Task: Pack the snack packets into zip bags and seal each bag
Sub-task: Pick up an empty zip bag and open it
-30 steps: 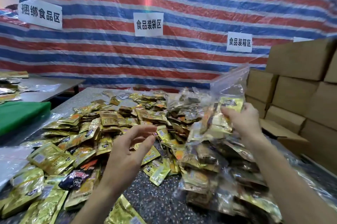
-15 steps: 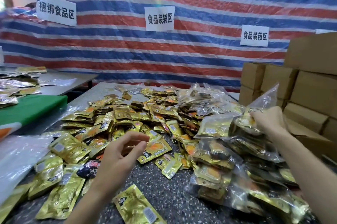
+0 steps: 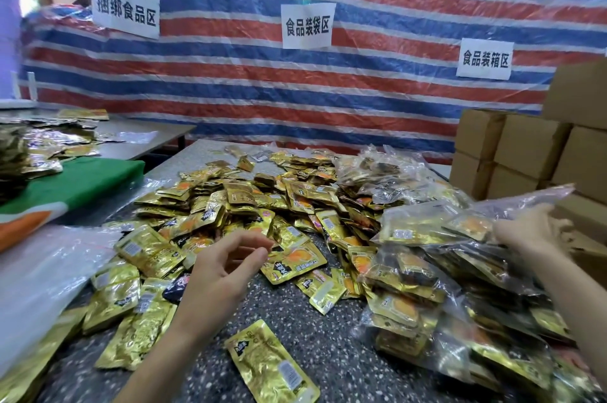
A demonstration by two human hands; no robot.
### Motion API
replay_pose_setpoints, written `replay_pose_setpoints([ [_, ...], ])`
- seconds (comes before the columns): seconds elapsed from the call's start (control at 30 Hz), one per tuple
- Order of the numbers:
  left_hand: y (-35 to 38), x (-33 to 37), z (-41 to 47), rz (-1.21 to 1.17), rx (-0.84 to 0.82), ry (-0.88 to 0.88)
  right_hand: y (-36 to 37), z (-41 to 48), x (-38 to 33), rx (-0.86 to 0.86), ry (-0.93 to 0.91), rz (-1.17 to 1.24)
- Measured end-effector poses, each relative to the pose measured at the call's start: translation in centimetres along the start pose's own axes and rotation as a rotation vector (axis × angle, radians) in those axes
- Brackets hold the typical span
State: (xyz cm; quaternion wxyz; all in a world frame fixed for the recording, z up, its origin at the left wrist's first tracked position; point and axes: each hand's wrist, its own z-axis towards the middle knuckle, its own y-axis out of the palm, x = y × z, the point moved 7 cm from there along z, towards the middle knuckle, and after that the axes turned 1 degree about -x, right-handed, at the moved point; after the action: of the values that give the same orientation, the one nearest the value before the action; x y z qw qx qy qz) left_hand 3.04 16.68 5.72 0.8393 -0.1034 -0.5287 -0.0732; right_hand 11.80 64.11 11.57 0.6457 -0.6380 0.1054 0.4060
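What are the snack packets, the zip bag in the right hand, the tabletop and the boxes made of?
Snack packets: gold metallised foil-like film, glossy, crinkled with sharp glints.
Zip bag, held by the right hand: thin clear plastic film; contents show through.
Tabletop: dark speckled, stone or terrazzo-like; can't tell which.
Boxes: plain brown cardboard, matte.

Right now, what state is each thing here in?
Zip bag: filled, seal unclear, gripped by right hand.
Left hand: empty, fingers loosely curled.
Loose packets: heaped.
Other bags: filled, piled.
Boxes: closed, stacked.
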Motion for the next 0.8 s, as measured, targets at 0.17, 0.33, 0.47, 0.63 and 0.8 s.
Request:
replay_pose_setpoints([
  [0.17, -0.4, 0.0, -0.1, 0.007, 0.033, -0.011, -0.4, -5.7, -6.6, 0.174, -0.306, -0.076],
  [0.33, -0.4, 0.3, -0.2, 0.023, 0.051, -0.003, 6.4, -17.3, -12.7, -0.145, -0.886, 0.197],
  [0.47, -1.9, -0.6, -0.8, 0.11, 0.055, -0.017, 11.6, -23.7, -14.9, -0.409, -1.036, 0.413],
  [0.63, -7.3, -2.7, -0.9, 0.422, 0.06, -0.047, 17.4, -26.4, -12.2, -0.527, -0.989, 0.576],
  [0.8, -16.2, -6.0, 0.5, 1.124, 0.179, -0.324, 19.4, -26.4, -10.4, -0.57, -0.978, 0.616],
])
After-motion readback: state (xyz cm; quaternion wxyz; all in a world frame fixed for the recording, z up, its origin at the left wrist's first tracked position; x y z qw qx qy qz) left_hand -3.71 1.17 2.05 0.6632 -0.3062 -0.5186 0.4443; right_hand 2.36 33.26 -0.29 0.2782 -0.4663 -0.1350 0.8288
